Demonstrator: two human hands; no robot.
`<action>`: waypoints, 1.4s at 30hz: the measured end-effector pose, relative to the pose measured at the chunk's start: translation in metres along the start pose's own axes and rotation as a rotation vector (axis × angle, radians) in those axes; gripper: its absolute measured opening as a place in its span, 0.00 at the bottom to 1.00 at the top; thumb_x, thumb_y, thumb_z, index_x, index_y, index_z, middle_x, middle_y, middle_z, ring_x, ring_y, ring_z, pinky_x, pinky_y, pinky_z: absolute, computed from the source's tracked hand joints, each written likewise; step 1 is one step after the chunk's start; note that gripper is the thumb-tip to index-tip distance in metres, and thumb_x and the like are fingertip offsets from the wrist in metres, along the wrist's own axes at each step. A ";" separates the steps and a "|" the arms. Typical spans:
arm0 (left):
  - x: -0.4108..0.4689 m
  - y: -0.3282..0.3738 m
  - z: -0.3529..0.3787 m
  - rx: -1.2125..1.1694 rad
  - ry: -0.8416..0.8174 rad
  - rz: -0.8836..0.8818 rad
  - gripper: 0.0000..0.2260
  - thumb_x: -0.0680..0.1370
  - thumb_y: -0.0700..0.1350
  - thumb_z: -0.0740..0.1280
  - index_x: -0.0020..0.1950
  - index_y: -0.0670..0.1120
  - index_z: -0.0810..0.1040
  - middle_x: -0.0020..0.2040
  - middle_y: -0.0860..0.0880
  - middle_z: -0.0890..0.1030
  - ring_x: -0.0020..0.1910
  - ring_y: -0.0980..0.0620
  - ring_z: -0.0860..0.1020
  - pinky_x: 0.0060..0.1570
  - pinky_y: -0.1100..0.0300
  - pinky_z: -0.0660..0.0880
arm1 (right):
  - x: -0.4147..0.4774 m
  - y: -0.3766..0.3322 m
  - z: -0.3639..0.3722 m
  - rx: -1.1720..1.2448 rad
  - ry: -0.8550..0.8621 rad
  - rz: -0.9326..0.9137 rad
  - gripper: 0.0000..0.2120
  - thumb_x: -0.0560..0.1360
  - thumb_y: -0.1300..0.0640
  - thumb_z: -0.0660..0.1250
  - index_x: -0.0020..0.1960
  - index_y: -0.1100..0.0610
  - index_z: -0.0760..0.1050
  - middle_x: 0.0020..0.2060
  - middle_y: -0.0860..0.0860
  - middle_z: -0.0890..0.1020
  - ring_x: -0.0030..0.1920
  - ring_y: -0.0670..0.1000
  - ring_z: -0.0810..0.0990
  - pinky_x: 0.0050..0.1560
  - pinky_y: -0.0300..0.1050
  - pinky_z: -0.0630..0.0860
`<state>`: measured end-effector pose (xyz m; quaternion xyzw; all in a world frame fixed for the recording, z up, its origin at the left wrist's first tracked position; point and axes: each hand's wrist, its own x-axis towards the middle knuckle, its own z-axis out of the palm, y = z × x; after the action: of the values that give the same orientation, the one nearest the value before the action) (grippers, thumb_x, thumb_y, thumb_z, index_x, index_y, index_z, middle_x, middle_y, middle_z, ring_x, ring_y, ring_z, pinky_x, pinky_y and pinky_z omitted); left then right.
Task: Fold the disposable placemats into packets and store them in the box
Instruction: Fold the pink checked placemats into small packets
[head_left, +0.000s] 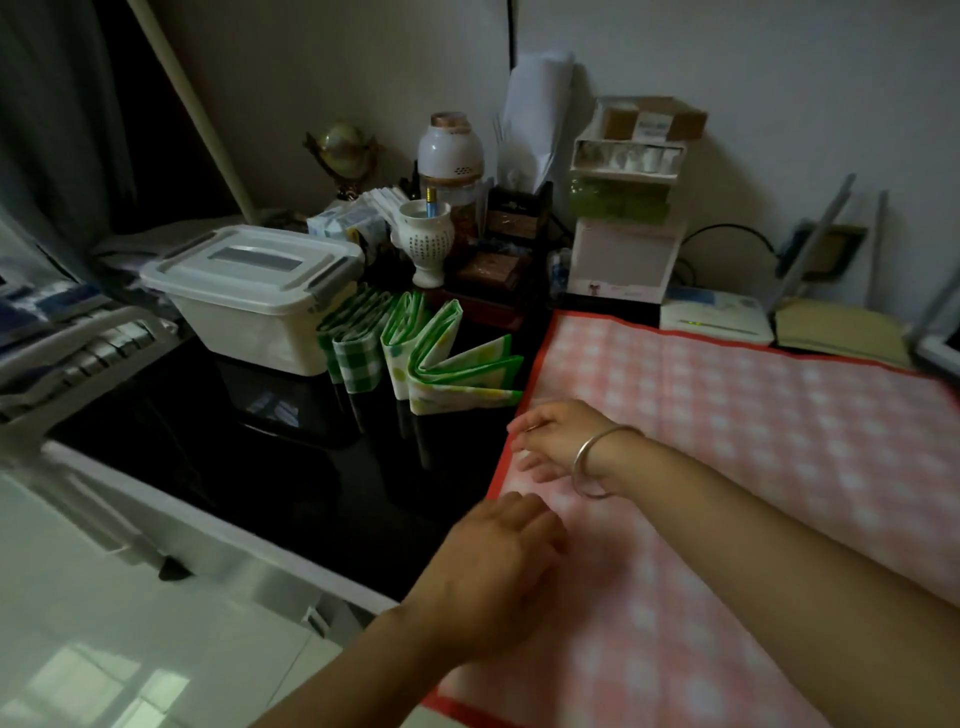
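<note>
A pink checked placemat (753, 426) with a red border lies spread flat over the right part of the dark table. My right hand (556, 439), with a silver bangle on its wrist, rests at the mat's left edge, its fingers curled over the red border. My left hand (498, 561) lies palm down on the mat nearer to me, fingers fairly straight. Folded green-and-white placemat packets (415, 353) stand in a loose row left of the mat. The white plastic storage box (254, 306) sits behind them with its lid on.
The back of the table is crowded: a white vase (428, 241), a globe (345, 150), a jar-like appliance (451, 156), wooden boxes (514, 218), a white carton stack (626, 208) and a router (714, 314). The table's near-left edge (218, 525) drops to a pale floor.
</note>
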<state>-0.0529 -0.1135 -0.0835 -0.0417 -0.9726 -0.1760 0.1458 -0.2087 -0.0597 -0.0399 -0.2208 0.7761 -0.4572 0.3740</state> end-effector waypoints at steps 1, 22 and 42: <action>-0.001 0.007 0.002 -0.023 -0.062 0.033 0.10 0.73 0.50 0.64 0.53 0.51 0.75 0.52 0.53 0.76 0.49 0.51 0.74 0.49 0.52 0.72 | -0.010 0.003 -0.006 -0.093 -0.005 -0.030 0.08 0.78 0.65 0.62 0.45 0.54 0.75 0.46 0.56 0.81 0.39 0.52 0.80 0.37 0.40 0.77; 0.006 0.075 0.003 0.452 -0.635 0.103 0.44 0.69 0.60 0.75 0.76 0.48 0.57 0.73 0.46 0.60 0.67 0.47 0.63 0.59 0.53 0.71 | -0.213 0.162 -0.102 -0.994 -0.085 -0.155 0.31 0.68 0.61 0.65 0.66 0.46 0.59 0.65 0.43 0.59 0.68 0.43 0.57 0.69 0.38 0.59; 0.049 0.070 -0.036 0.364 -0.095 -0.055 0.09 0.81 0.47 0.62 0.62 0.50 0.72 0.53 0.51 0.82 0.45 0.49 0.81 0.46 0.53 0.78 | -0.240 0.124 -0.130 -1.198 0.513 -0.071 0.12 0.78 0.51 0.58 0.61 0.48 0.68 0.51 0.47 0.80 0.47 0.53 0.79 0.41 0.44 0.70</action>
<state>-0.0808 -0.0589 -0.0137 0.0039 -0.9950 0.0013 0.1001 -0.1610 0.2353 -0.0188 -0.3002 0.9535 0.0042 -0.0260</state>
